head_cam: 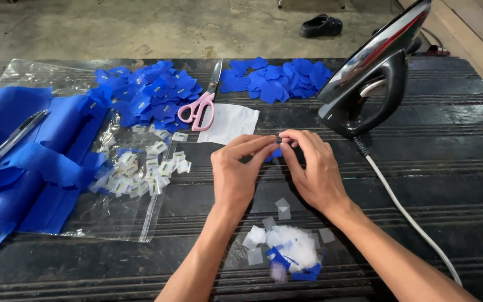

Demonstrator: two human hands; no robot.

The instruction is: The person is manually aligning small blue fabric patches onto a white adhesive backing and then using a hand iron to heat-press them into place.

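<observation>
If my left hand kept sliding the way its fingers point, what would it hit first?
The left hand points up and right, so it would first meet the right hand, whose fingers already touch it over the small blue piece.

Two bare forearms are extended from the lower edge and angled inward. The left hand (pixel 236 170) and right hand (pixel 313 168) are brought together, thumbs and forefingers pinched tip to tip in a shared grip. Behind the grip, the remaining fingers are loosely curled; below it, both wrists are held straight.
</observation>
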